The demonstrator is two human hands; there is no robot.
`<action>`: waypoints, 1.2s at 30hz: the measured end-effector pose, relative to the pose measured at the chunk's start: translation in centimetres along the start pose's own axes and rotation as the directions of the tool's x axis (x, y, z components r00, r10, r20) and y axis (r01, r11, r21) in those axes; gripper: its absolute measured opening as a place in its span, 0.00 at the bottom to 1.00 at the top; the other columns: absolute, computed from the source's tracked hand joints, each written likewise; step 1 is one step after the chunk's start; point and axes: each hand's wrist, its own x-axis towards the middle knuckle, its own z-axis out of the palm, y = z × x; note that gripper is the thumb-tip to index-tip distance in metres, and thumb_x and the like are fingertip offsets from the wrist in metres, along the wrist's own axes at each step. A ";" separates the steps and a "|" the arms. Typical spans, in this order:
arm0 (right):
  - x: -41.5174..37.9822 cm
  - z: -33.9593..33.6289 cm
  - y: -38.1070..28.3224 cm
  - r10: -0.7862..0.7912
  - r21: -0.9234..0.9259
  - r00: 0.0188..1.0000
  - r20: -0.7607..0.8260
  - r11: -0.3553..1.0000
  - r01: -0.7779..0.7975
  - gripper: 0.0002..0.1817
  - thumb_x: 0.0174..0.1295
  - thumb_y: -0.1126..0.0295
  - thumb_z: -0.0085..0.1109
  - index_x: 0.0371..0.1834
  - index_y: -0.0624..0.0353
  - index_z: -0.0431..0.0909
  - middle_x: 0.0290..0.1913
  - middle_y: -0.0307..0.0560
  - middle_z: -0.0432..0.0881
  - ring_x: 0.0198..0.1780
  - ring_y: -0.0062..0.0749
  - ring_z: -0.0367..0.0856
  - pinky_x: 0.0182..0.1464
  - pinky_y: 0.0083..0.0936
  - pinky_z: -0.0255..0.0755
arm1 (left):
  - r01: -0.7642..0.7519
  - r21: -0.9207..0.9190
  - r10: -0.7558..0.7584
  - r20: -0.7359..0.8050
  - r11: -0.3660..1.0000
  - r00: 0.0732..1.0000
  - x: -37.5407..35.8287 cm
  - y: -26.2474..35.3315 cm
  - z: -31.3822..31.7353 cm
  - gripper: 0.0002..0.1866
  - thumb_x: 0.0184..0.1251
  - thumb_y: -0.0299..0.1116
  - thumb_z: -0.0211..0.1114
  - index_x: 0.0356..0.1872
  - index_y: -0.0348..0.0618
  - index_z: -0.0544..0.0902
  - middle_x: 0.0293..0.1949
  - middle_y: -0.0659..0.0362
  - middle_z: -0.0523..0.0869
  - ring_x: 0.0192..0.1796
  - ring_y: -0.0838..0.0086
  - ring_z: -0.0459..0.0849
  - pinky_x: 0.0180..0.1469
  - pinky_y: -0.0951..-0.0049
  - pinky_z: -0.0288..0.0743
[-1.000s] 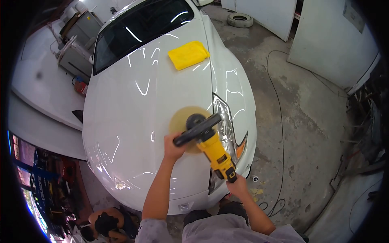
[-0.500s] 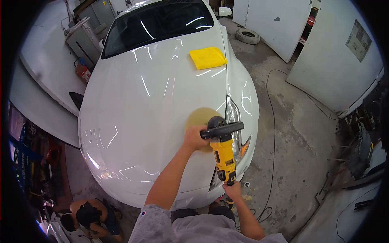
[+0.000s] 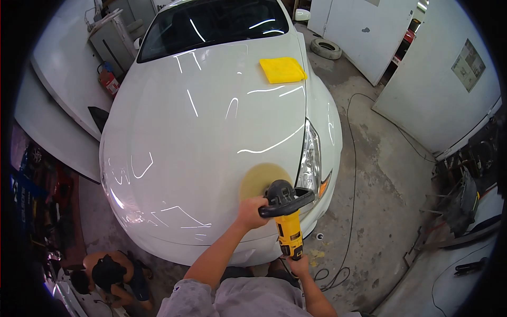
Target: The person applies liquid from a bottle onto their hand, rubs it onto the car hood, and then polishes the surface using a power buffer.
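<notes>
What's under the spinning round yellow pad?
Glossy white car hood shows around the far edge of the round yellow pad. The patch directly beneath is covered and can't be seen.

From here I see a stained concrete floor (image 3: 380, 195) with a tire (image 3: 326, 48) lying near white doors (image 3: 346, 37). A grey cabinet (image 3: 113, 45) stands opposite, beyond a fire extinguisher (image 3: 109, 83).

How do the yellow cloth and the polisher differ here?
The cloth is folded and all yellow; the polisher is rigid, yellow and black. The cloth lies untouched on the hood; the left hand and right hand grip the polisher. Both show bright yellow.
</notes>
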 end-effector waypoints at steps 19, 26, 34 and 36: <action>6.0 -6.5 -6.7 -0.095 -0.269 0.994 0.053 0.957 0.105 0.15 0.51 0.69 0.69 0.38 0.67 0.83 0.32 0.53 0.87 0.36 0.33 0.87 0.41 0.33 0.78 | 0.109 -0.128 -0.124 -0.117 0.986 0.985 2.3 -1.2 -0.4 0.10 0.42 0.29 0.71 0.25 0.42 0.79 0.28 0.49 0.83 0.36 0.54 0.83 0.38 0.62 0.76; 13.2 -13.6 -13.3 -0.084 -0.185 0.967 0.240 0.974 0.131 0.10 0.57 0.71 0.66 0.39 0.59 0.78 0.28 0.40 0.82 0.28 0.24 0.81 0.31 0.26 0.75 | 0.170 -0.333 -0.183 -0.009 0.927 0.983 14.7 -1.3 0.4 0.14 0.49 0.38 0.75 0.34 0.41 0.85 0.25 0.54 0.84 0.29 0.65 0.82 0.36 0.66 0.74; 9.6 -10.6 -12.0 0.090 -0.073 0.918 0.386 0.995 -0.067 0.07 0.58 0.73 0.67 0.31 0.58 0.76 0.22 0.38 0.78 0.22 0.22 0.76 0.26 0.23 0.69 | 0.163 -0.413 -0.132 0.103 0.896 0.986 7.3 -0.6 -4.7 0.21 0.50 0.48 0.78 0.32 0.40 0.84 0.27 0.55 0.84 0.33 0.67 0.82 0.39 0.68 0.73; 7.9 -9.5 -10.4 0.094 -0.166 0.922 0.375 0.986 -0.033 0.07 0.58 0.71 0.68 0.31 0.59 0.78 0.22 0.38 0.79 0.23 0.22 0.76 0.27 0.23 0.69 | 0.234 -0.380 -0.178 0.178 0.895 0.968 2.9 -1.5 -5.8 0.24 0.48 0.52 0.78 0.34 0.41 0.84 0.29 0.55 0.84 0.37 0.64 0.83 0.42 0.65 0.74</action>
